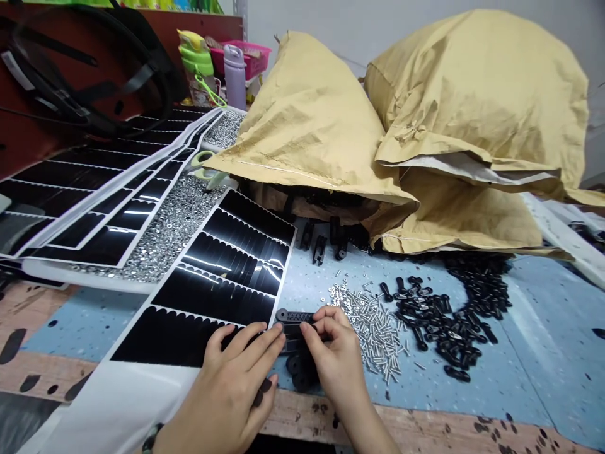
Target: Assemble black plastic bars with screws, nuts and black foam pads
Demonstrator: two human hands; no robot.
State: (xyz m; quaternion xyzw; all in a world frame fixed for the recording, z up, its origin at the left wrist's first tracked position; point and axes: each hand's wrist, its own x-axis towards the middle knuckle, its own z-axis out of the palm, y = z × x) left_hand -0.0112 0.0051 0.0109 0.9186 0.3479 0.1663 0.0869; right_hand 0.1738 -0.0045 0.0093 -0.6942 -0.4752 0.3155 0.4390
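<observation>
My right hand pinches the right end of a long black plastic part with a round, holed end and a ribbed side. My left hand lies just left of it, fingers stretched together and their tips at the part. Between its thumb and palm shows a small black piece, partly hidden. More black plastic parts lie beneath and between the hands. Right of my right hand spreads a pile of silver screws, with small nuts at its upper left.
Black small parts are heaped on the right. Open brown paper sacks stand behind. Sheets of black stickers lie left, beside a tray of loose nuts. Scissors, a green-lidded bottle and a purple bottle are farther back.
</observation>
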